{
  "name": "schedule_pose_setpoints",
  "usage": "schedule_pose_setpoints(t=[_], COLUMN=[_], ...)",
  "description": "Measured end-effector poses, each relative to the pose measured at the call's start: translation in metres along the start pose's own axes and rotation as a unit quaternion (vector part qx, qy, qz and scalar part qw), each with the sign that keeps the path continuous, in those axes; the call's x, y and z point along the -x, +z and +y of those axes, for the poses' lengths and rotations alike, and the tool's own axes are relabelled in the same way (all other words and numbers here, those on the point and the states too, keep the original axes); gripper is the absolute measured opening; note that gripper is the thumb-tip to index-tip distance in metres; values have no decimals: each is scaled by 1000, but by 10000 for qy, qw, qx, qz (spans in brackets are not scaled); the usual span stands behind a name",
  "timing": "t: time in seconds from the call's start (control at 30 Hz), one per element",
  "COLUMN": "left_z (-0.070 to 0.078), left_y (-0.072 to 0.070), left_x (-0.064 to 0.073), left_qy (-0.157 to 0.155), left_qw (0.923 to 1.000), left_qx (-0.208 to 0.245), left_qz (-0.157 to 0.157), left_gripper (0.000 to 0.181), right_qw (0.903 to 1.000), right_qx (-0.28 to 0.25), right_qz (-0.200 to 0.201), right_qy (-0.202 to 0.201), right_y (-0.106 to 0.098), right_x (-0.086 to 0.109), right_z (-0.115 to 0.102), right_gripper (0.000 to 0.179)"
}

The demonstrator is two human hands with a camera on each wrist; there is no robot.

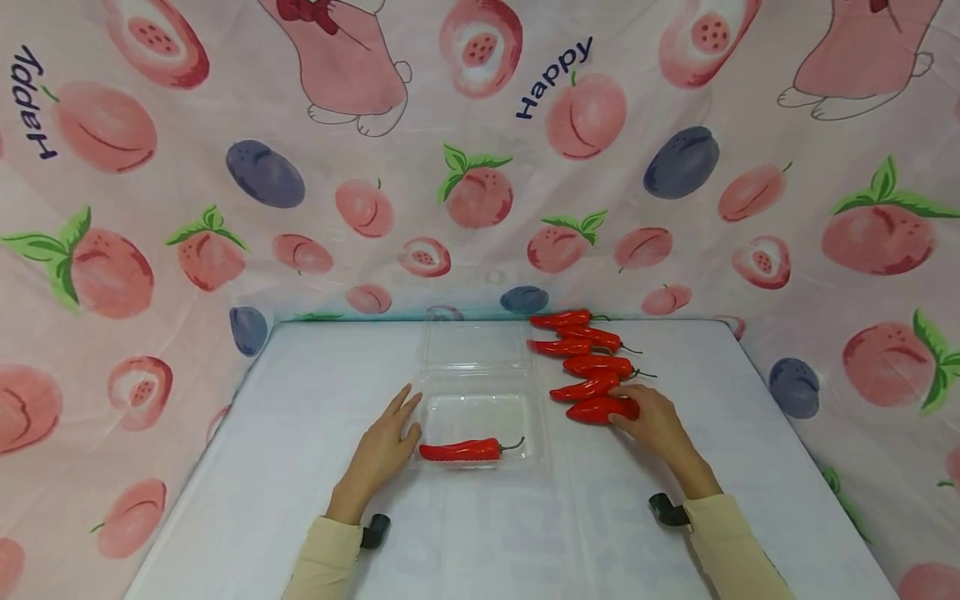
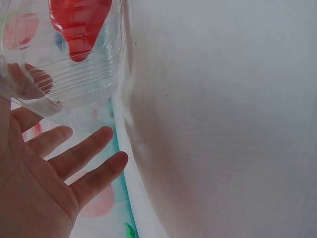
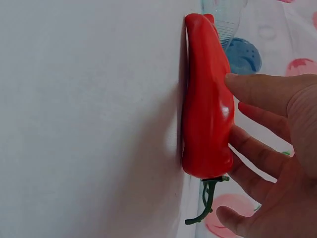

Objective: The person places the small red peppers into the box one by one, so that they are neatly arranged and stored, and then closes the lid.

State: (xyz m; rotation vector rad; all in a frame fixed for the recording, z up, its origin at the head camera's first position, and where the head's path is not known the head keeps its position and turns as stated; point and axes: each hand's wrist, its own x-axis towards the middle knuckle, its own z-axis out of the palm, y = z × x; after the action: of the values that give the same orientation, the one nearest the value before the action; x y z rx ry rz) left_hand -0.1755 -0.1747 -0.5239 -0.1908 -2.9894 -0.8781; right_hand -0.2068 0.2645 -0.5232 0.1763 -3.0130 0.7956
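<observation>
A clear plastic clamshell box (image 1: pixel 534 417) lies opened at the middle of the table, its lid (image 1: pixel 476 346) folded away to the back. One red chili pepper (image 1: pixel 459 451) lies along the box's front side, its stem toward the right. At the box's left wall rests my left hand (image 1: pixel 386 446), fingers extended and spread. My right hand (image 1: pixel 654 421) holds the nearest pepper (image 1: pixel 592 410) of a group to the right, thumb on its near side and fingers behind it. That pepper's green stem (image 3: pixel 210 196) shows in the right wrist view; the head view hides it.
Behind the held pepper, several more red peppers (image 1: pixel 596 366) lie in a staggered column reaching the table's back edge. A white cloth (image 1: pixel 315 375) covers the table. Fruit-printed fabric (image 1: pixel 420 150) hangs behind and along both sides.
</observation>
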Motion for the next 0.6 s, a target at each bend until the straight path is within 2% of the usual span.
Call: schedule_pose_setpoints(t=[0.13,0.37,0.6], left_z=[-1,-2,-1], left_y=[0,1,-1], left_x=[0,0,0], left_qy=[39,66,66], left_qw=[10000,10000,10000], left_qx=[-1,43,31], left_qz=[14,0,-13], left_gripper=[53,53,53], right_qw=[10000,9990,9980], right_qx=[30,-159,-269], right_qz=[-2,-163,-338], right_qy=[33,384,451], right_y=[1,3,2], right_x=[1,4,5], right_z=[-1,-1,1], right_gripper=[48,49,52])
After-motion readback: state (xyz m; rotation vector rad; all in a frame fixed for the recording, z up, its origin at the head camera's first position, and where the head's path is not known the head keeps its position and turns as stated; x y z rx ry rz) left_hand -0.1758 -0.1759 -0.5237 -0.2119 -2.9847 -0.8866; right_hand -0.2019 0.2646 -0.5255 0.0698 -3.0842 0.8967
